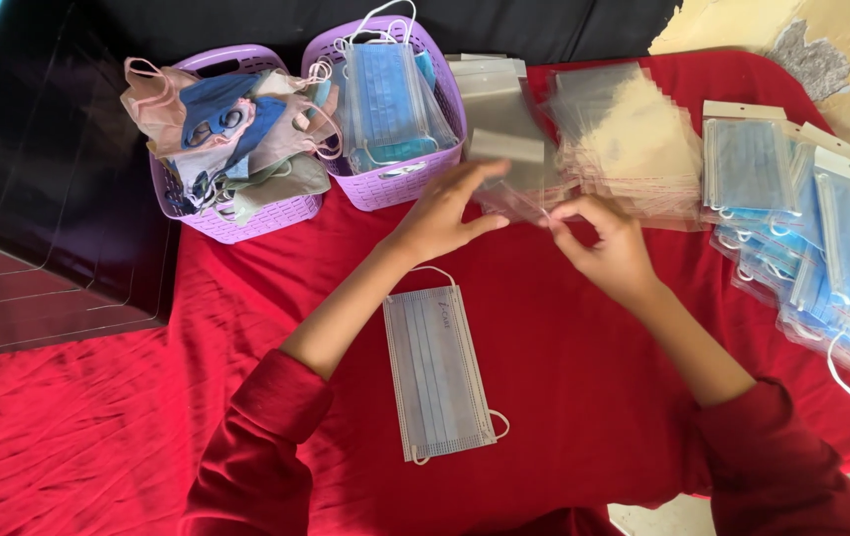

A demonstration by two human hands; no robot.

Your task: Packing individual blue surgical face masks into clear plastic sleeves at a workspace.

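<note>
Both hands pinch a clear plastic sleeve [504,164] above the red cloth [97,437], left hand [442,211] flat-fingered, right hand [606,243] nipping its edge; best spread the mouth wide before reaching the flat blue face mask [437,372].

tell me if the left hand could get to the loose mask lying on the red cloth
Probably yes: the mask lies bare just beside the left forearm, nothing on it, though the left hand now holds a clear bag.
</note>
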